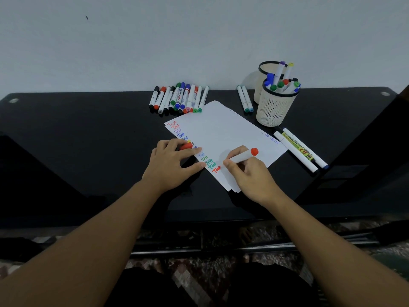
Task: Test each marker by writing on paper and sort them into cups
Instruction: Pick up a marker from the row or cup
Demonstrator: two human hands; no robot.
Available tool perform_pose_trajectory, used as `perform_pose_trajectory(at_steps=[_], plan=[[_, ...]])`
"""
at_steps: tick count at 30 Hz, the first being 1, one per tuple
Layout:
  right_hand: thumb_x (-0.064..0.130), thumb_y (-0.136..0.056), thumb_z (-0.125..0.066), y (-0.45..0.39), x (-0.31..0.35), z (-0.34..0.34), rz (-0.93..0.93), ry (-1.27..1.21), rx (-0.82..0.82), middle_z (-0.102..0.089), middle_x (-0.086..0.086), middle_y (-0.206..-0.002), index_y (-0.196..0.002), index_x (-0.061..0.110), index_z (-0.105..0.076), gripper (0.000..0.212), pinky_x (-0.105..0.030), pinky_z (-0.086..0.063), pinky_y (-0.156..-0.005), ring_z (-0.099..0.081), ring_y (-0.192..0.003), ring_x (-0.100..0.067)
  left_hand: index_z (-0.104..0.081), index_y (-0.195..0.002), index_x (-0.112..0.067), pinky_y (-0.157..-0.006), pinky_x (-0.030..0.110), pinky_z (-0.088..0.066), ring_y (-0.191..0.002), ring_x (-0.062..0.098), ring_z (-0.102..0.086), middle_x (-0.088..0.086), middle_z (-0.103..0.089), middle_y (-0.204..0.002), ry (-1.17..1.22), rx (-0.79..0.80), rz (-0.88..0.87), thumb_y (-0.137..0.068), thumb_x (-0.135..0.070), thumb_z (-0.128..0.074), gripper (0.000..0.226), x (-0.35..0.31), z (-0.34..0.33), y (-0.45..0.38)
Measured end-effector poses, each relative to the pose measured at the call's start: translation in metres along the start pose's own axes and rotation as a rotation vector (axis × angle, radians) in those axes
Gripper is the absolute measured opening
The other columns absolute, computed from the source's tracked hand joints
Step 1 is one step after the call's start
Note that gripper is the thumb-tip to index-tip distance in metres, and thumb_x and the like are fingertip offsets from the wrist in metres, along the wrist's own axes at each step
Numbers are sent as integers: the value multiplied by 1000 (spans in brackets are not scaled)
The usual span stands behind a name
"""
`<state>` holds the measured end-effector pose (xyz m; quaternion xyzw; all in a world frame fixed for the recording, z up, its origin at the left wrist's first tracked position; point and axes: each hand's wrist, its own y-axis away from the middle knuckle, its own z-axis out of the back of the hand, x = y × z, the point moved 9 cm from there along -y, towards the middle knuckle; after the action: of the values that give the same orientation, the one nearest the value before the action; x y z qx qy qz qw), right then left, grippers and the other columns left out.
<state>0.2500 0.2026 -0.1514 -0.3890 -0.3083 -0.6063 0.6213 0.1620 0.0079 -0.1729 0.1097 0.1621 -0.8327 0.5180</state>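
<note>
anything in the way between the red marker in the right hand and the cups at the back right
Nothing visible blocks it. The right hand holds the red marker over the paper, which lies flat, and the way up to the front cup is open. The back cup stands behind the front one. Two markers lie left of the cups, off the line.

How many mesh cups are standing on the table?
2. The front mesh cup stands right of the paper, full of markers. The back mesh cup stands behind it by the wall, partly hidden.
</note>
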Motion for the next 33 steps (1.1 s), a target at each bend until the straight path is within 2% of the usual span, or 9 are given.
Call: perform_pose_trajectory(at_steps=[5,8,13,16,20,24,26,28,33], plan=[[30,-107,-55,2,1,12,-27,-194,-97,-62,10,-82,-116,32,-61,11,-11,-47,-77,-60,-79,0,-44,-147,-48,-110,46,-38,-128,19,-40,-9,-51,-138,159,-114,-8,-92,-66,-53,59,0,13,4],[27,-108,-52,1,-3,13,-43,-201,-117,-66,5,-81,-112,39,-63,16,-26,-51,-88,-63,-83,-6,-36,-152,-34,-103,38,-42,-122,18,-44,-1,-50,-133,233,-141,95,-98,-48,-59,60,10,15,1],[-1,-102,-44,-5,-15,3,-116,-182,57,-58,20,-134,-147,55,-34,72,-29,-37,-111,-51,-133,-4,-62,-122,-22,-97,42,-46,-111,20,-44,0,-54,-120,131,-176,122,-101,-36,-58,25,17,12,-1],[9,-95,-39,-12,-19,2,-186,-296,118,-51,22,-147,-138,68,-38,74,-35,-27,-123,-42,-143,-3,-61,-117,-23,-92,43,-48,-104,18,-48,-4,-59,-113,148,-192,101,-102,-32,-57,18,14,16,-1],[32,-104,-52,-20,-7,20,-193,-370,-27,-71,8,-123,-126,42,-63,26,-39,-44,-109,-69,-112,-8,-54,-116,-22,-81,37,-50,-98,16,-54,-4,-62,-105,232,-218,107,-103,-24,-56,13,12,22,1],[19,-106,-54,-27,1,12,-180,-303,41,-73,-4,-113,-132,41,-45,35,-42,-57,-93,-65,-64,-18,-51,-118,-24,-78,38,-53,-93,13,-58,-4,-64,-104,244,-211,74,-104,-26,-55,15,8,22,3],[28,-104,-59,-32,3,2,-133,19,122,-71,-2,-116,-136,42,-35,43,-39,-54,-85,-65,-70,-17,-51,-119,-24,-78,40,-54,-92,13,-59,-4,-64,-105,237,-209,54,-104,-26,-54,15,5,23,3],[33,-103,-60,-38,6,-3,-39,319,136,-69,1,-120,-134,35,-44,35,-39,-51,-87,-66,-92,-18,-51,-120,-25,-78,42,-55,-93,14,-60,-3,-66,-105,231,-208,38,-104,-26,-53,16,4,23,4],[34,-103,-59,-46,12,-1,84,451,124,-67,10,-106,-126,38,-60,23,-38,-51,-79,-61,-93,-18,-49,-119,-29,-79,45,-56,-97,14,-64,-6,-70,-111,222,-203,-42,-105,-29,-51,15,-3,22,4]])
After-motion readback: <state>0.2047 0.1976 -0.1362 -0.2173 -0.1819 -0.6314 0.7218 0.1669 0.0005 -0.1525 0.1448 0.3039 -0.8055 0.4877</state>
